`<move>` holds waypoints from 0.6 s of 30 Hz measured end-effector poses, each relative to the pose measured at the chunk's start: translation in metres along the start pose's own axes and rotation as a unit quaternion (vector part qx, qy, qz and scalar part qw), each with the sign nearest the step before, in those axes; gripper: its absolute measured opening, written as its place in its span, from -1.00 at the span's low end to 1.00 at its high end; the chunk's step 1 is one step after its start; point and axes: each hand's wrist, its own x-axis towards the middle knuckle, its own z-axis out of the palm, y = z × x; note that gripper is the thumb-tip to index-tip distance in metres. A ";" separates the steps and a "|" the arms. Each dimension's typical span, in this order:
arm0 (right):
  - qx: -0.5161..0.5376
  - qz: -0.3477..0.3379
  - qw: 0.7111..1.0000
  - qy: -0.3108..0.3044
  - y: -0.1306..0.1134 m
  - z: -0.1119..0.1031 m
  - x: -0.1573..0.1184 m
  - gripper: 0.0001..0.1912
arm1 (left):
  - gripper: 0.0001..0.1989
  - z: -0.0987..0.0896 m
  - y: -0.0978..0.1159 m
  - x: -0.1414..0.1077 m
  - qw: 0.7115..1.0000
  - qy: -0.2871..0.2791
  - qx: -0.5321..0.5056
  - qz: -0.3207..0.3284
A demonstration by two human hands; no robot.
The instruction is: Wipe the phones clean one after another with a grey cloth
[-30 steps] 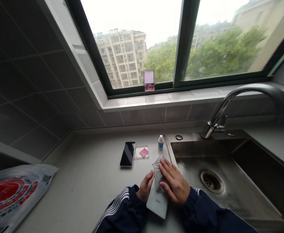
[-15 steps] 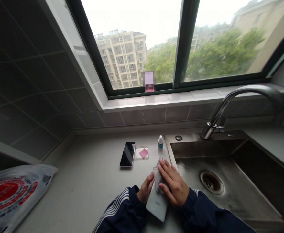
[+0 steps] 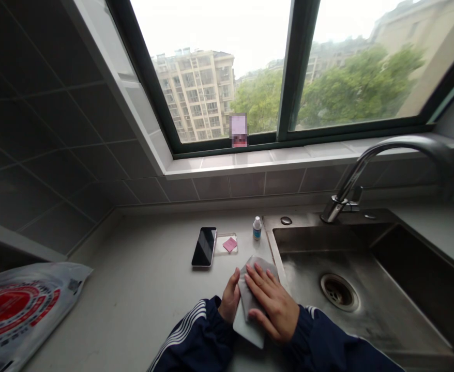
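Observation:
My left hand [image 3: 230, 298] is closed round the left edge of a pale-backed phone [image 3: 249, 332], which is tilted just above the counter's front. On top of the phone lies a grey cloth [image 3: 246, 274]. My right hand [image 3: 271, 301] presses flat on this cloth, fingers outstretched and thumb apart. Much of the phone is hidden under cloth and hand. Beyond my hands stands a small white-capped bottle [image 3: 257, 228] with a blue label. To its left are a clear phone case [image 3: 220, 244] with a pink square [image 3: 230, 244] on it, and a dark-screened phone [image 3: 204, 247].
A steel sink [image 3: 308, 263] with a curved tap [image 3: 351, 178] is to the right. At the far left of the counter [image 3: 134, 289] lies a printed plastic bag [image 3: 29, 310]. A window sill [image 3: 250, 160] runs along the back, with a blurred-out pinkish patch [image 3: 238, 129] above it.
My right hand has shifted slightly left and down over the phone. The cloth now spreads wider and covers the marking on the phone's back. My left thumb points more upright.

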 end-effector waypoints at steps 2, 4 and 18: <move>0.003 -0.005 1.000 -0.009 -0.003 -0.001 0.000 -0.33 | -0.34 0.003 0.003 0.000 1.000 -0.010 -0.012 -0.003; 0.005 -0.007 1.000 -0.016 -0.006 -0.001 0.000 -0.33 | -0.28 0.006 0.004 0.001 0.999 -0.020 -0.026 -0.008; -0.011 -0.048 0.999 -0.022 -0.029 -0.007 0.000 -0.36 | 0.01 0.011 0.001 -0.002 0.993 0.045 -0.108 -0.034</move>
